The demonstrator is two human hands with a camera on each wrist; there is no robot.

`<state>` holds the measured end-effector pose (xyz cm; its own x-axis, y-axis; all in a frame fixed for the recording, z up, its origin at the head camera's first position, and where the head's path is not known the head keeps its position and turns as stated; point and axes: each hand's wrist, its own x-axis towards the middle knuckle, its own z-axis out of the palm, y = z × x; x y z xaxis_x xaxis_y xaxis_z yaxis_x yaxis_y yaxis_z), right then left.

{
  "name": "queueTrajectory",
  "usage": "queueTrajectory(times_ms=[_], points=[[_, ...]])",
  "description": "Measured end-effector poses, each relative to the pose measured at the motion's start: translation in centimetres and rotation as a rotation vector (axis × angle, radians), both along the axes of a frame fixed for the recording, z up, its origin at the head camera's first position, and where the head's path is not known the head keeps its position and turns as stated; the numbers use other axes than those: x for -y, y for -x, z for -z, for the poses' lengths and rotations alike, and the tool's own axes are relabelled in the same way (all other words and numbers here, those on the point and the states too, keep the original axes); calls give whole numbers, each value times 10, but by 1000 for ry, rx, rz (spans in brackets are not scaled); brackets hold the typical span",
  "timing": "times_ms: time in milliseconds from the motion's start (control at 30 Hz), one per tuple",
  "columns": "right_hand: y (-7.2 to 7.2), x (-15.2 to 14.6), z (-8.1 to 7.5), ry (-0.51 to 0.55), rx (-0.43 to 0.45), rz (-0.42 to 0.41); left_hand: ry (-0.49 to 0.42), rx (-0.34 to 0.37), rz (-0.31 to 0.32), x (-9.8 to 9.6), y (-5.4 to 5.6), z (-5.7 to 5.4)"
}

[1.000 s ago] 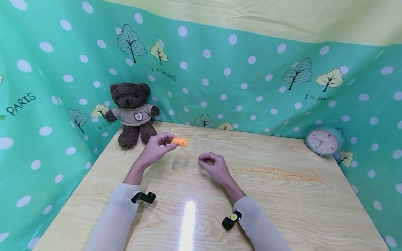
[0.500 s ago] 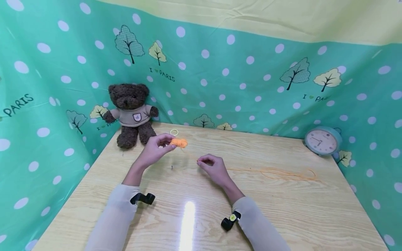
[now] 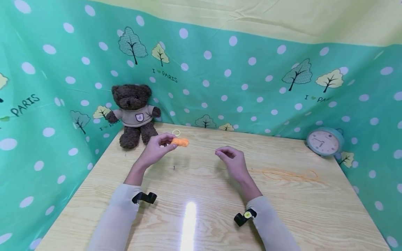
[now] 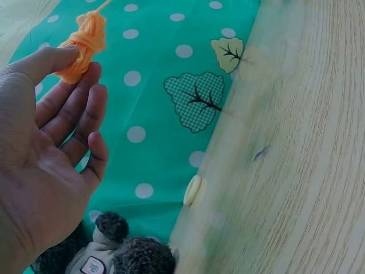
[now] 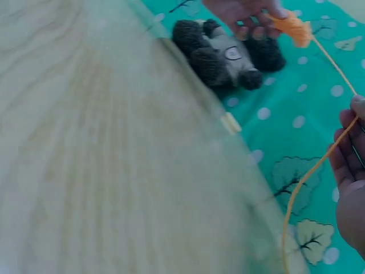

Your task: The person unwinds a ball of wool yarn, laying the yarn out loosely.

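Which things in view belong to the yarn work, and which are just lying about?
In the job:
orange yarn bundle, held in the left hand
its strand, pinched by the right hand

Apparently just lying about:
teddy bear
clock
pale ring

Right hand has gone farther from the yarn bundle

Compared with the earlier pictures, the right hand [image 3: 233, 161] has moved in the head view toward two o'clock, away from the orange yarn bundle [image 3: 181, 142]. The gap between them has therefore become wider. The right sleeve [image 3: 271, 221] and the black wrist camera [image 3: 244, 217] have followed, approximately toward three o'clock. The strand [image 5: 335, 67] from bundle to right hand, which was a visible thin line one second ago, is now hard to distinguish in the head view. On the worktop [image 3: 213, 216], the visible part of the loose yarn [image 3: 282, 173] now begins farther toward three o'clock.
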<state>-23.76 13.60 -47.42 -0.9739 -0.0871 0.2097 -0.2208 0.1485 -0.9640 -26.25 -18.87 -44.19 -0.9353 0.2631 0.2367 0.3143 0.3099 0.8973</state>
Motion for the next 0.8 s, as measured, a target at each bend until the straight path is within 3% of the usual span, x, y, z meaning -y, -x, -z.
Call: queueTrajectory(times_ms=[300,800], points=[[-2,-24,-17,63,-42,49,-3,-10,15,-4,1,4],[5,-40,-19,73,-36,121,25,-14,45,-4,-1,3]])
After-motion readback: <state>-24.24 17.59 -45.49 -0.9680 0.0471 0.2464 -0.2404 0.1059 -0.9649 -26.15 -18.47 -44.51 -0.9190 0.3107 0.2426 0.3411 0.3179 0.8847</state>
